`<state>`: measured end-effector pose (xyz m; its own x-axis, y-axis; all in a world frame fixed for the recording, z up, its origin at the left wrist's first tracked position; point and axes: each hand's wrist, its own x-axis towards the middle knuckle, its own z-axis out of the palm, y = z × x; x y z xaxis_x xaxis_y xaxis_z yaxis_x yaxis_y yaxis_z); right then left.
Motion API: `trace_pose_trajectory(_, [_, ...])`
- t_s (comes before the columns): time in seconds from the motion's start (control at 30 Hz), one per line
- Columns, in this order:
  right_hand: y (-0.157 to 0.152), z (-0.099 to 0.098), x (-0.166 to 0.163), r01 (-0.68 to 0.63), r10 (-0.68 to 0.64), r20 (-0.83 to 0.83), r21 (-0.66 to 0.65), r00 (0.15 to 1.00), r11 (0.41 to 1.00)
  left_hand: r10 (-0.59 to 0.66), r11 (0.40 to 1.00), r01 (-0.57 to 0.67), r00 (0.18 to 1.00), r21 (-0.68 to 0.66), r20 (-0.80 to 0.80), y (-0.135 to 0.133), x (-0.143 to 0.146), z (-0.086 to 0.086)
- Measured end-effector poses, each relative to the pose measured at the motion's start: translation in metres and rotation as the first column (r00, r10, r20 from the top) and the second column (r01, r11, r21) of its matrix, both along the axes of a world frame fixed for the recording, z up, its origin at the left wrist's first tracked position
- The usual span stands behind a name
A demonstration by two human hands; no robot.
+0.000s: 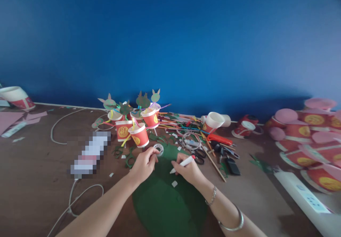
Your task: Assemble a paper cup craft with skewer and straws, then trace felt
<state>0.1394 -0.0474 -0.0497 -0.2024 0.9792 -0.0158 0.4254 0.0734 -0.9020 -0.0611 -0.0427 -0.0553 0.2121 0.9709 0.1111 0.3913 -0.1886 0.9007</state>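
My right hand (190, 174) is closed round a white marker (188, 161) with a red end, its tip pointing down-left over a large dark green sheet (170, 208). My left hand (144, 166) pinches a small white ring (159, 149), which looks like a tape roll, at the sheet's upper left edge. Between the hands and a little nearer me, a small white scrap (174, 184) lies on the green sheet. Just beyond my left hand stand red and white paper cups (139, 136) with coloured strips and green animal-head cutouts.
Right of the sheet lie black-handled scissors (200, 156), a wooden stick (216, 165), a red-orange tool (218, 139) and keys (230, 152). A power strip (301, 190) and stacked red cups (298, 134) stand farther right. A cabled, blurred-out device (90, 153) lies left.
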Motion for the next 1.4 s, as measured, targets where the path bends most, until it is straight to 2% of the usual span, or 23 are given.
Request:
trace_pose_trajectory(0.8, [0.0020, -0.0024, -0.0004, 0.073, -0.073, 0.027, 0.027, 0.997, 0.997, 0.002, 1.000, -0.002, 1.000, -0.010, 0.006, 0.0002, -0.0008, -0.0026])
trace_pose_trajectory(1.23, [0.0034, -0.0015, 0.0003, 0.085, -0.091, 0.068, 0.080, 0.994, 0.993, 0.016, 0.999, -0.016, 1.000, -0.028, 0.013, -0.0004, 0.0002, -0.0008])
trace_pose_trajectory(1.4, [0.0026, -0.0018, 0.0009, 0.071, -0.074, 0.048, 0.064, 0.996, 0.995, 0.010, 1.000, -0.009, 1.000, -0.021, 0.010, -0.0004, -0.0002, -0.0019])
